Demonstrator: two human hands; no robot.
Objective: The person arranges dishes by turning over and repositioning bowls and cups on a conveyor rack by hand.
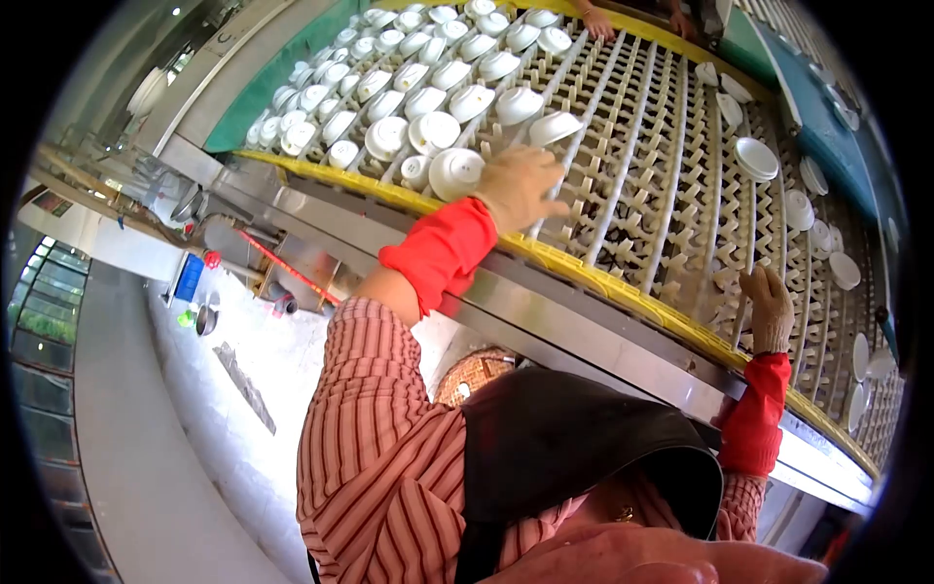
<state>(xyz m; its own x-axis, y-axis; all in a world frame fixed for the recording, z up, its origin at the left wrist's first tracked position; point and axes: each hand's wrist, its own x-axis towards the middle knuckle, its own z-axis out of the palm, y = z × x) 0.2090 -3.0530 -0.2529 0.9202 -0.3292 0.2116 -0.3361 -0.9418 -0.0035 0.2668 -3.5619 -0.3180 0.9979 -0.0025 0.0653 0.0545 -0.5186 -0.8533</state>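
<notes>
My left hand (520, 188), in a pale glove below a red cuff, is over the near edge of a pegged conveyor (637, 146). Its fingers are spread and nothing shows in them. Right beside its wrist lies a white bowl (455, 173); another white bowl (556, 127) is just beyond the fingertips. Farther right, my right hand (769, 307), gloved too, is low over the belt with fingers curled. A thin pale edge shows by its thumb, but what it grips, if anything, I cannot make out.
Many white bowls (423, 101) crowd the belt's left part. White dishes (756, 159) lie scattered at the right. A yellow rail (584, 268) edges the conveyor. Another person's hand (596, 21) is at the far side. A blue belt (827, 122) runs along the right.
</notes>
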